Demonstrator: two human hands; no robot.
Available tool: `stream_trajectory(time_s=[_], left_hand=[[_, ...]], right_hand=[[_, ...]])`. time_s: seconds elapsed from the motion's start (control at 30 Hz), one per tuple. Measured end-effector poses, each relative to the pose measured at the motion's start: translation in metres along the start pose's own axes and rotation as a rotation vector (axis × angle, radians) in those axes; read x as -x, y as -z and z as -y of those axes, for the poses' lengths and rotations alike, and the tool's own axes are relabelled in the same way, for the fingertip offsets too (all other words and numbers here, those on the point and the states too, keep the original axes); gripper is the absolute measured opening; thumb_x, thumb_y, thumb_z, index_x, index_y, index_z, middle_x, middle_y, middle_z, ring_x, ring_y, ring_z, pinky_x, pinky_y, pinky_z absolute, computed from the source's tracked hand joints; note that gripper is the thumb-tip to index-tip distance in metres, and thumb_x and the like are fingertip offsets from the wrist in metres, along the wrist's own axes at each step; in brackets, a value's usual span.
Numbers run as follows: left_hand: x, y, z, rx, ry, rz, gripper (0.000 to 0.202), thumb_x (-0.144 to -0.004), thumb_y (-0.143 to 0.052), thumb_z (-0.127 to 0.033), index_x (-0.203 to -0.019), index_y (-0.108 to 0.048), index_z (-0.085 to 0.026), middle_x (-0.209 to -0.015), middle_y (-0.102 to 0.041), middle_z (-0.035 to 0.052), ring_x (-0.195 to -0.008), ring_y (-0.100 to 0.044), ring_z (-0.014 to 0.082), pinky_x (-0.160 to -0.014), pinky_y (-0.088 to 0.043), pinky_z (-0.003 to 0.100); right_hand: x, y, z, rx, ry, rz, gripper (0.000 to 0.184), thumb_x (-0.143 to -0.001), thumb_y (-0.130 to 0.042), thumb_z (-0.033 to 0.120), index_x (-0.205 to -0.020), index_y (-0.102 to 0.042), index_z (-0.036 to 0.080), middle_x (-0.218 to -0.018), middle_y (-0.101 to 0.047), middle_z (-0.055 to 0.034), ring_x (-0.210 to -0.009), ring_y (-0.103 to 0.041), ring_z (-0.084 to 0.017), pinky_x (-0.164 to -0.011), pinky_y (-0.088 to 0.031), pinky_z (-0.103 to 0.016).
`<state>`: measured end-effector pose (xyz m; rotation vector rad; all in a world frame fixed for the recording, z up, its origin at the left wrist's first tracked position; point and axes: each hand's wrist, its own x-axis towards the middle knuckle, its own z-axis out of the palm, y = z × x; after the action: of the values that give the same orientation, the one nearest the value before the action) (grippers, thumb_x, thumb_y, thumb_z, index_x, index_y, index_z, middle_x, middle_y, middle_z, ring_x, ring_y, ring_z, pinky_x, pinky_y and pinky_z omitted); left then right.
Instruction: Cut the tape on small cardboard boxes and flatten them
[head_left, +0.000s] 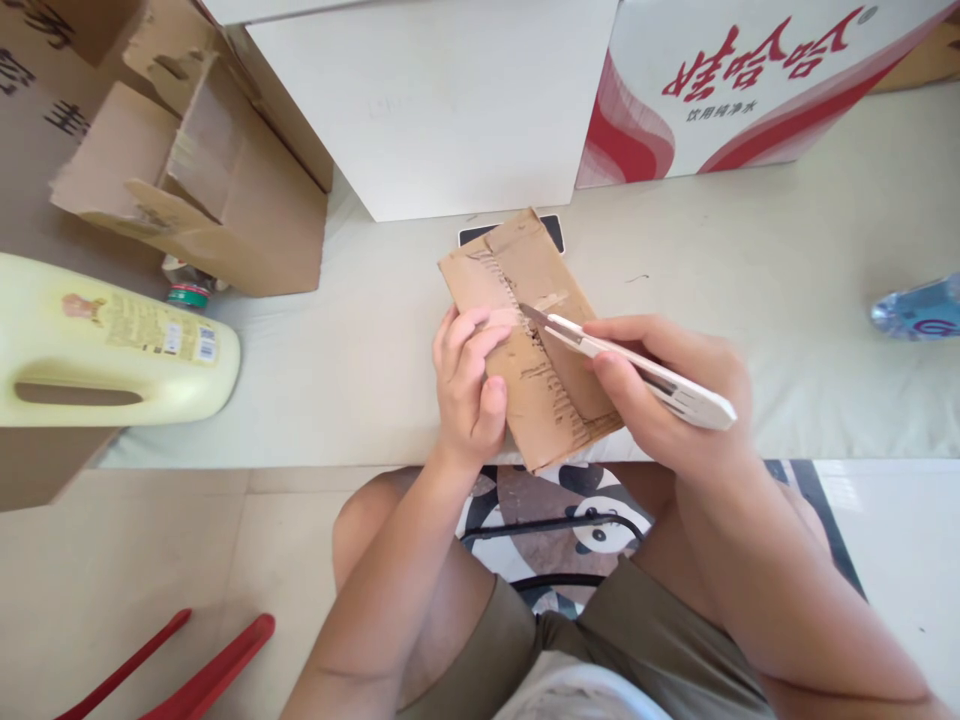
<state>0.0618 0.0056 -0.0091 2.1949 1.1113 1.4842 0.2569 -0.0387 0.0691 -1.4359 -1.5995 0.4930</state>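
A torn piece of brown cardboard [540, 400] lies at the near edge of a pale surface [750, 300]. My left hand [469, 385] presses on its left side, fingers curled over the edge. My right hand [667, 400] is closed round a white utility knife [637, 368], whose blade tip touches the cardboard near the middle, where a ragged cut line shows. A dark phone [555, 228] peeks out from under the cardboard's far end.
A large white box [450, 110] and a red-and-white carton [750, 80] stand at the back. Torn brown cartons [202, 170] sit at left with a yellow jug [112, 345]. A water bottle [919, 310] lies at right. Red chair legs [210, 675] show below.
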Motion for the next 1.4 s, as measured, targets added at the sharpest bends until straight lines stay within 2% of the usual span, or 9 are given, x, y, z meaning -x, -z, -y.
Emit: stream_trajectory(time_s=[0.1,0.27,0.5,0.7,0.9,1.17,1.27,1.4], left_hand=[[0.0002,-0.0004,-0.0003,0.003,0.006,-0.001,0.043,-0.106,-0.032,-0.047,-0.13,-0.06,-0.025,-0.134,-0.063,0.0104,-0.135,-0.055,0.026,-0.124,-0.037,0.049],[0.0002,-0.001,0.0003,-0.012,-0.002,-0.006,0.043,-0.106,-0.031,-0.046,-0.129,-0.06,-0.025,-0.133,-0.062,0.0105,-0.134,-0.056,0.0256,-0.124,-0.037,0.049],[0.0007,-0.0015,0.0009,-0.048,0.011,0.001,0.046,-0.105,-0.028,-0.049,-0.128,-0.06,-0.025,-0.134,-0.063,0.0115,-0.135,-0.056,0.0263,-0.122,-0.04,0.051],[0.0003,-0.0012,0.0008,-0.029,-0.002,-0.001,0.043,-0.106,-0.029,-0.046,-0.128,-0.06,-0.025,-0.132,-0.062,0.0114,-0.133,-0.056,0.0259,-0.122,-0.039,0.051],[0.0008,-0.0018,-0.0004,0.014,0.006,-0.005,0.043,-0.106,-0.031,-0.047,-0.128,-0.06,-0.025,-0.134,-0.061,0.0109,-0.133,-0.056,0.0256,-0.123,-0.038,0.05],[0.0016,-0.0026,-0.0001,-0.032,0.023,0.0,0.046,-0.105,-0.028,-0.049,-0.127,-0.06,-0.024,-0.135,-0.062,0.0122,-0.135,-0.055,0.0267,-0.122,-0.039,0.051],[0.0023,-0.0031,0.0001,-0.058,0.034,0.006,0.048,-0.105,-0.026,-0.05,-0.126,-0.06,-0.024,-0.135,-0.062,0.0127,-0.135,-0.055,0.0272,-0.121,-0.04,0.052],[0.0034,-0.004,-0.0001,-0.067,0.04,0.004,0.048,-0.105,-0.025,-0.051,-0.126,-0.06,-0.024,-0.135,-0.062,0.0127,-0.136,-0.055,0.0273,-0.121,-0.039,0.052]], right_hand=[[0.0003,0.0006,-0.0001,-0.002,-0.001,-0.023,0.016,-0.092,-0.064,0.026,-0.095,-0.079,0.02,-0.065,-0.071,0.0003,-0.051,-0.059,-0.011,-0.05,-0.048,-0.023],[-0.0018,-0.0003,-0.0026,-0.006,0.045,0.051,0.023,-0.093,-0.066,0.033,-0.107,-0.079,0.02,-0.081,-0.078,-0.0033,-0.06,-0.065,-0.013,-0.051,-0.048,-0.023],[-0.0005,0.0019,-0.0001,-0.03,0.007,-0.013,0.015,-0.09,-0.066,0.026,-0.096,-0.078,0.021,-0.064,-0.071,0.0001,-0.047,-0.055,-0.011,-0.043,-0.042,-0.024],[-0.0024,0.0005,-0.0007,-0.012,0.011,0.044,0.018,-0.092,-0.066,0.031,-0.102,-0.078,0.022,-0.071,-0.074,-0.0012,-0.053,-0.06,-0.012,-0.045,-0.043,-0.023],[0.0007,0.0017,-0.0007,-0.04,-0.012,-0.009,0.015,-0.092,-0.064,0.028,-0.095,-0.077,0.021,-0.064,-0.07,0.0006,-0.049,-0.057,-0.01,-0.043,-0.041,-0.022],[-0.0032,-0.0012,-0.0019,-0.024,0.009,0.078,0.02,-0.094,-0.063,0.032,-0.103,-0.076,0.021,-0.072,-0.074,-0.0008,-0.055,-0.061,-0.012,-0.048,-0.043,-0.023],[-0.004,-0.0009,-0.0013,-0.025,-0.011,0.087,0.019,-0.093,-0.063,0.033,-0.101,-0.074,0.021,-0.068,-0.071,0.0001,-0.052,-0.059,-0.012,-0.047,-0.041,-0.023],[-0.0022,0.0011,-0.0017,-0.058,-0.015,0.08,0.008,-0.09,-0.061,0.025,-0.089,-0.068,0.021,-0.06,-0.062,0.0033,-0.046,-0.05,-0.01,-0.043,-0.035,-0.024]])
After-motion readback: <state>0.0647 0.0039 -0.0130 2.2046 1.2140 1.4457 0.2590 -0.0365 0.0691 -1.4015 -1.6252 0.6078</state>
